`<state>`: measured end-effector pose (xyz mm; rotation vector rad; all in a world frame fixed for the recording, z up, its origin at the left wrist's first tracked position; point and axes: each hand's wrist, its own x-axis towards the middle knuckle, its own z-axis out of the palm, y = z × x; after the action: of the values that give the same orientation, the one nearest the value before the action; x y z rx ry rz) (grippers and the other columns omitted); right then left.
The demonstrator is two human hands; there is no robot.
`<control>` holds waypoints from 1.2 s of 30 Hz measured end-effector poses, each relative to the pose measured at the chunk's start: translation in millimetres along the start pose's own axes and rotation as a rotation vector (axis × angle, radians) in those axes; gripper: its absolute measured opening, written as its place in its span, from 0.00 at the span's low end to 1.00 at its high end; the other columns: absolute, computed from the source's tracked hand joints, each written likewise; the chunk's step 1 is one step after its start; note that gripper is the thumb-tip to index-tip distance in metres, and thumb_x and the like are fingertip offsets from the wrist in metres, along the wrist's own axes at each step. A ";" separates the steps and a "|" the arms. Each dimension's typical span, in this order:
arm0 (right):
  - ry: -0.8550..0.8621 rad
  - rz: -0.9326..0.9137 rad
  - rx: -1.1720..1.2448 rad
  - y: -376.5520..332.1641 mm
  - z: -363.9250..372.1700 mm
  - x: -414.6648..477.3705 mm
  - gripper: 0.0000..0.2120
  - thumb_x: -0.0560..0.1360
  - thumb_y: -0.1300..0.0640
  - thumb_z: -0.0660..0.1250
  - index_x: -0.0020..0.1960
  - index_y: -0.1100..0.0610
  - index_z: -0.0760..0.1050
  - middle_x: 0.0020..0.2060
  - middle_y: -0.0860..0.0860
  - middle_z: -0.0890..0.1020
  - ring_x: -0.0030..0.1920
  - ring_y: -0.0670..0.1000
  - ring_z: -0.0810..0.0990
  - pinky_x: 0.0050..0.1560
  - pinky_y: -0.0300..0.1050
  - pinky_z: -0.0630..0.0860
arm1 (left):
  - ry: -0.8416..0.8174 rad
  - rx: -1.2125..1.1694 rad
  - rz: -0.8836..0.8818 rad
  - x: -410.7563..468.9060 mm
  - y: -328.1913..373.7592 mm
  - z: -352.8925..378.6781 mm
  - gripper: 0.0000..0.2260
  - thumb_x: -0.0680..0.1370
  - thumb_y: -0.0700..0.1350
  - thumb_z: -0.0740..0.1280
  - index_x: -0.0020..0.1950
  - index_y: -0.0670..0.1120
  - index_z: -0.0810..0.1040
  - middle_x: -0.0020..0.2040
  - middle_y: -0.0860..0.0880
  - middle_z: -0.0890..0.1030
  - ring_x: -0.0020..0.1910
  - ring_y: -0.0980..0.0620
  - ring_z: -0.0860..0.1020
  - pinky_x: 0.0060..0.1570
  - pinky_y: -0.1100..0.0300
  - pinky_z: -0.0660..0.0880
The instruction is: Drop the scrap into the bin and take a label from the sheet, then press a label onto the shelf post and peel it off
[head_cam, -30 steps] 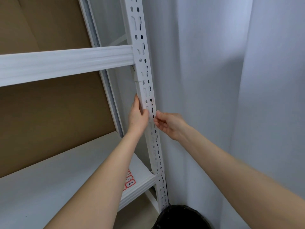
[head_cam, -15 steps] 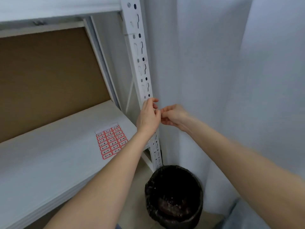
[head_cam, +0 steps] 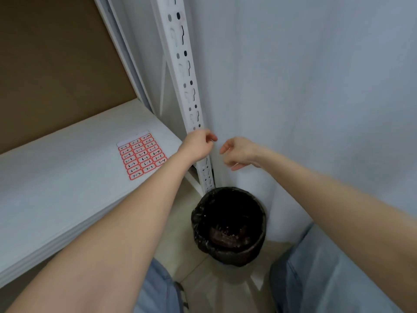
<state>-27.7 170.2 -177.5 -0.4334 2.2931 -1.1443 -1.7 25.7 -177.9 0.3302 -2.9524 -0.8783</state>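
hands at the slotted post, above the bin

beside the white post (head_cam: 191,96), the white shelf (head_cam: 67,177) carries your red label sheet (head_cam: 142,156). the black bin (head_cam: 229,224) stands at the post's foot. your left hand (head_cam: 198,146) lies against the post, fingers curled; whether it pinches anything, you cannot tell. your right hand (head_cam: 239,152) hangs just right of it, loosely curled, holding nothing.
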 end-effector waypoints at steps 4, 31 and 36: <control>0.127 -0.061 -0.012 -6.3 -5.1 0.3 0.11 0.70 0.56 0.71 0.32 0.58 0.74 0.25 0.50 0.74 0.26 0.47 0.71 0.26 0.38 0.71 | 0.104 -0.022 0.018 -2.7 5.5 -5.4 0.10 0.77 0.41 0.59 0.50 0.54 0.77 0.49 0.51 0.81 0.46 0.48 0.81 0.51 0.51 0.78; 0.196 -0.413 1.049 -186.7 -69.5 38.7 0.01 0.72 0.62 0.71 0.44 0.58 0.81 0.38 0.51 0.85 0.37 0.46 0.83 0.34 0.33 0.77 | 0.774 -0.453 0.243 65.9 70.0 -148.0 0.22 0.83 0.47 0.52 0.78 0.48 0.53 0.73 0.47 0.67 0.69 0.46 0.69 0.65 0.50 0.69; 0.211 -0.420 1.030 -187.0 -70.1 40.7 0.04 0.72 0.62 0.71 0.46 0.59 0.81 0.41 0.52 0.85 0.40 0.47 0.83 0.39 0.34 0.79 | 0.790 -0.408 0.216 66.7 69.3 -147.9 0.23 0.83 0.48 0.52 0.78 0.50 0.52 0.74 0.48 0.66 0.68 0.44 0.70 0.63 0.49 0.70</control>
<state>-93.4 84.2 -4.7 -0.3807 1.4633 -2.4398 -65.0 -11.2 -17.4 0.2493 -1.9972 -0.9944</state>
